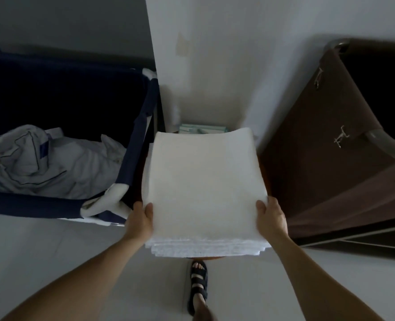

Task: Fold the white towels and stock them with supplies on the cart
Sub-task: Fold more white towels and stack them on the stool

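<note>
White towels (203, 181), a whole folded stack of them, sit dead centre between a navy laundry bag (131, 144) on the left and a brown fabric bag (330, 147) on the right. The left hand (141, 218) and right hand (271, 216) each grip a near corner, thumbs pressed on top and the rest of the fingers tucked under where I can't see them. I can't tell if the stack is fully lifted or resting on the thin brown ledge (203, 258) peeking out under its near edge. My main worry is that both grips are at the near end, so the far end is unsupported and already looks a bit bowed. Tilt it and the layers could fan out or slide off the far side onto the teal packets (202, 129) behind. The near edges are already stepped, not flush, so a squeeze might skew them more. The gap between the two bags looks tight too, and a corner could snag the metal clips (341, 136) on the right or brush the crumpled linen (53, 163) in the left bag. Drop it and it lands by the sandalled foot (198, 281).
</note>
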`<state>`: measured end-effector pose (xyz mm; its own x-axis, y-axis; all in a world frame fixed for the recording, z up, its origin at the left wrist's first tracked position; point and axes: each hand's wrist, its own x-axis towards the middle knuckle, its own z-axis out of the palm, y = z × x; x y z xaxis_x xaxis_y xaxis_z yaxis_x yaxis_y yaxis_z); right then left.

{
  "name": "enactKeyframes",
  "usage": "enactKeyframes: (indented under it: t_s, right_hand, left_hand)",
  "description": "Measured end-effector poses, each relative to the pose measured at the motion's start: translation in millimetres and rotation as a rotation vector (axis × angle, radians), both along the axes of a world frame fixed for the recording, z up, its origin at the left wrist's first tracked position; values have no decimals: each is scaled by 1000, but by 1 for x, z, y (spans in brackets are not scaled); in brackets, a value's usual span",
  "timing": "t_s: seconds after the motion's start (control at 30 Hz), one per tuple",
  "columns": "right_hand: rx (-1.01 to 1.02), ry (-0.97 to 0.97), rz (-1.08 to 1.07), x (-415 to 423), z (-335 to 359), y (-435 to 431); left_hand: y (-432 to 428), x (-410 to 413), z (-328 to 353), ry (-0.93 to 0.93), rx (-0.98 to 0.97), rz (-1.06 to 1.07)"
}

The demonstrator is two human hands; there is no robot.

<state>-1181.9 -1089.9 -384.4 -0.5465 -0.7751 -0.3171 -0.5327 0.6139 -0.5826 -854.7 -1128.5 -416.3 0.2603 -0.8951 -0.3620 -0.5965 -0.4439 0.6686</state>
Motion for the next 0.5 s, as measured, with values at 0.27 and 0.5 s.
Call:
enactKeyframes:
  t_s: [0.27, 0.5]
  right_hand:
    - [-16, 495, 254, 8, 0, -15]
    - [120, 571, 682, 28, -36, -51]
  left_hand:
    - [-7, -13, 6, -438, -165, -171]
    - [-46, -40, -16, -633, -154, -669]
